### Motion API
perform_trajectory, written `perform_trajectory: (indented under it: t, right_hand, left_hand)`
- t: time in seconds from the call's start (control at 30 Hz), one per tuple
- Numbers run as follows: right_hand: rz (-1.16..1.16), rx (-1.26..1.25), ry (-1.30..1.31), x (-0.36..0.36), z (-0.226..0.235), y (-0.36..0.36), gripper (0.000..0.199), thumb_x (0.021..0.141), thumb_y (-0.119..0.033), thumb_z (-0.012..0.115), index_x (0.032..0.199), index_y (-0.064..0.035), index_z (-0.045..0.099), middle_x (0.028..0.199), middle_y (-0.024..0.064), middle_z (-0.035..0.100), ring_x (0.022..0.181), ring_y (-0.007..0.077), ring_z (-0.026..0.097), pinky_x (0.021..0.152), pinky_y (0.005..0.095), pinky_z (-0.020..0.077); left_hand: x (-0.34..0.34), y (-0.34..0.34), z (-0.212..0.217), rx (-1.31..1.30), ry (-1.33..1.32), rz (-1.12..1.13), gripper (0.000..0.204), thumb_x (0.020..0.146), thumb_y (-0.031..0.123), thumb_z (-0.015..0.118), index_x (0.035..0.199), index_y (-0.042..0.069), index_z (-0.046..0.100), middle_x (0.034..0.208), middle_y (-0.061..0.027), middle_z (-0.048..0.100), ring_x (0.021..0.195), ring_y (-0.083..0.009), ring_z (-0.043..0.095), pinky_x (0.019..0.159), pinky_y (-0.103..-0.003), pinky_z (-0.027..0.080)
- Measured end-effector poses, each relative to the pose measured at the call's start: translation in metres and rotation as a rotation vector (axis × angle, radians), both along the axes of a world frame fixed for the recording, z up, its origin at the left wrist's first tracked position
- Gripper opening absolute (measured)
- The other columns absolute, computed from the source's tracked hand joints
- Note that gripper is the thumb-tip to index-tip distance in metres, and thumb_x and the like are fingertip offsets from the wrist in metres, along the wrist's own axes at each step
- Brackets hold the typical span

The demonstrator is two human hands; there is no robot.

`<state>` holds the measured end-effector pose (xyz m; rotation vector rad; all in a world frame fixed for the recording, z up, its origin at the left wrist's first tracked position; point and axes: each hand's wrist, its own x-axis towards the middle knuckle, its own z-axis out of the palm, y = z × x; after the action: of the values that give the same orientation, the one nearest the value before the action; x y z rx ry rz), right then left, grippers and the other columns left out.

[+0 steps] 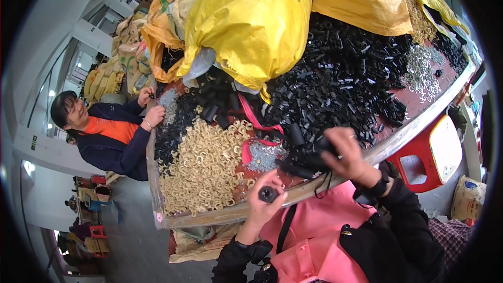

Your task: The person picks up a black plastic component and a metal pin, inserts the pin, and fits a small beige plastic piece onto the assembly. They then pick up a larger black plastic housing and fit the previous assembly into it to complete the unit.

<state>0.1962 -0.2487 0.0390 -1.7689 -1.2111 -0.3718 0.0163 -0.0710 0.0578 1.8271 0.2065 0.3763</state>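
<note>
Holding a short black cylinder (268,194) in curled fingers, the left hand (257,208) sits just above the near edge of the counter (209,219), the cylinder's open end turned up toward the viewer. Behind it are a pink apron (325,225) and dark sleeves. Further right, the right hand (348,156) is blurred, fingers partly spread, over a dark piece (318,145); whether it grips that piece or only touches it, I cannot tell. Larger black tubes (296,135) lie beside it.

The step in hand looks like handling the black parts one by one, left holding while right picks or fits. The next move seems to call for a firm pinch by the right hand, with the left keeping its cylinder steady and its opening clear.

Beyond the hands lie a small heap of grey bits (266,157), a pink strip (253,117) and, to the left, a broad pile of cream rings (201,170). A wide spread of black parts (340,68) covers the middle, with silver pieces (422,76) at its right. Past these stand a yellow sack (251,26) and an orange sack (361,0); across the left end, a co-worker (112,139) has both hands at the counter.
</note>
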Motion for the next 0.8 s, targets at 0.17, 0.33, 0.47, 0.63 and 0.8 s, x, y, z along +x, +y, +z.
perform_trajectory:
  t: [0.17,0.33,0.47,0.63,0.8]
  right_hand:
    - [0.307,0.107,0.061,-0.064,-0.005,0.039,0.053,0.07,-0.014,0.063,0.116,0.0019,0.042,0.108,0.0165,0.048,0.09,0.0301,0.05,0.076,0.0376,0.0377]
    - [0.372,-0.158,0.036,-0.052,0.0,0.034,0.054,0.07,-0.02,0.063,0.117,-0.0015,0.043,0.108,0.012,0.048,0.093,0.0263,0.049,0.075,0.0363,0.0345]
    - [0.203,-0.31,-0.131,-0.022,-0.011,0.011,0.05,0.065,-0.021,0.065,0.109,-0.0047,0.049,0.102,0.0082,0.049,0.089,0.0234,0.048,0.075,0.0352,0.0332]
    - [0.05,-0.549,-0.062,-0.004,-0.028,-0.012,0.046,0.062,-0.02,0.066,0.103,-0.0048,0.05,0.096,0.0083,0.049,0.083,0.0244,0.047,0.072,0.0355,0.0336]
    - [0.065,-0.527,0.022,-0.004,-0.023,-0.013,0.045,0.064,-0.02,0.066,0.103,-0.0037,0.05,0.094,0.0102,0.048,0.082,0.0263,0.047,0.072,0.0367,0.0355]
  left_hand:
    - [0.018,-0.017,-0.005,-0.224,-0.091,0.02,0.055,0.066,0.005,0.066,0.116,-0.002,0.045,0.101,-0.0124,0.056,0.083,-0.0168,0.056,0.079,-0.028,0.042]
    - [0.008,-0.013,-0.016,-0.258,0.022,0.133,0.053,0.067,0.003,0.066,0.115,-0.002,0.045,0.109,-0.0155,0.055,0.09,-0.019,0.057,0.084,-0.03,0.042]
    - [0.006,-0.012,-0.012,0.007,-0.02,0.086,0.054,0.067,0.002,0.066,0.114,-0.004,0.042,0.105,-0.0162,0.056,0.091,-0.0183,0.056,0.08,-0.029,0.044]
    - [0.009,-0.011,-0.016,0.251,-0.153,0.112,0.054,0.066,0.001,0.067,0.113,-0.004,0.043,0.099,-0.0163,0.059,0.09,-0.0209,0.059,0.077,-0.03,0.046]
    - [0.008,-0.011,-0.019,0.358,-0.147,0.104,0.054,0.064,0.0,0.068,0.112,-0.002,0.044,0.094,-0.0162,0.06,0.088,-0.0241,0.06,0.076,-0.032,0.048]
